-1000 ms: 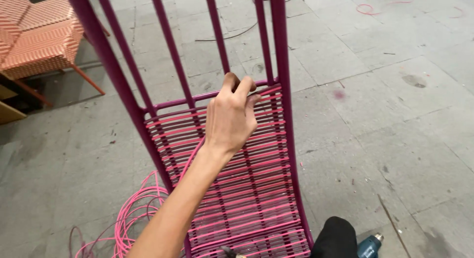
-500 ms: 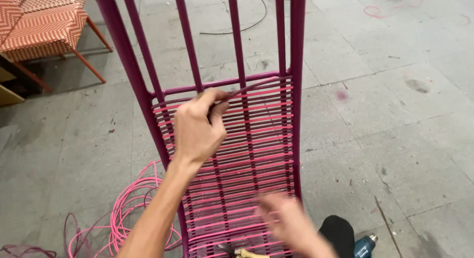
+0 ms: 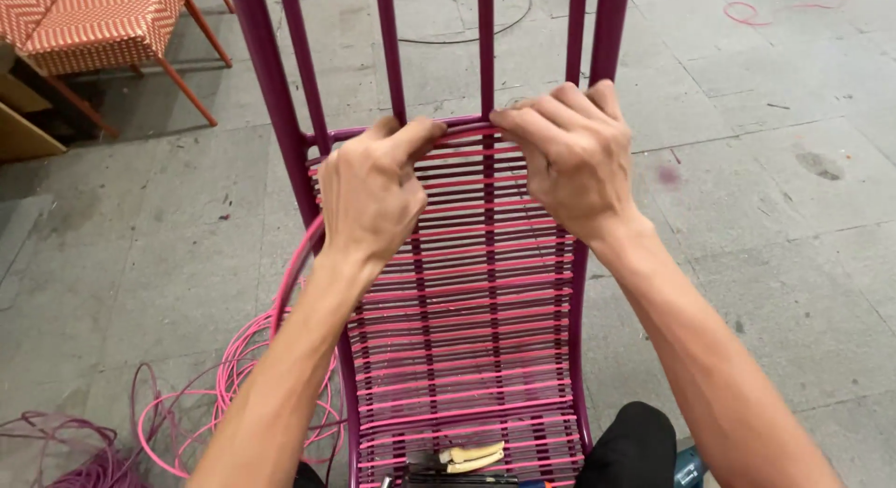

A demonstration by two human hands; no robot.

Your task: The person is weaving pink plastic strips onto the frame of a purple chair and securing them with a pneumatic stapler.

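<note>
A purple metal chair frame (image 3: 271,87) stands before me, its lower part woven with rows of pink cord (image 3: 467,339). My left hand (image 3: 373,194) grips the topmost pink cord at the crossbar, left of the centre bar. My right hand (image 3: 569,157) pinches the same top cord just right of the centre bar. Both hands rest against the weave, fingers curled over the cord.
Loose coils of pink cord (image 3: 187,413) lie on the concrete floor at lower left. An orange woven chair (image 3: 103,26) stands at upper left. Pliers with pale handles (image 3: 471,455) lie at the bottom of the weave. A dark tool (image 3: 686,465) sits beside my black-clad knee (image 3: 630,446).
My right hand has come up from the lower weave to the top cord. My left hand has stayed at the crossbar, and the view has moved closer.
</note>
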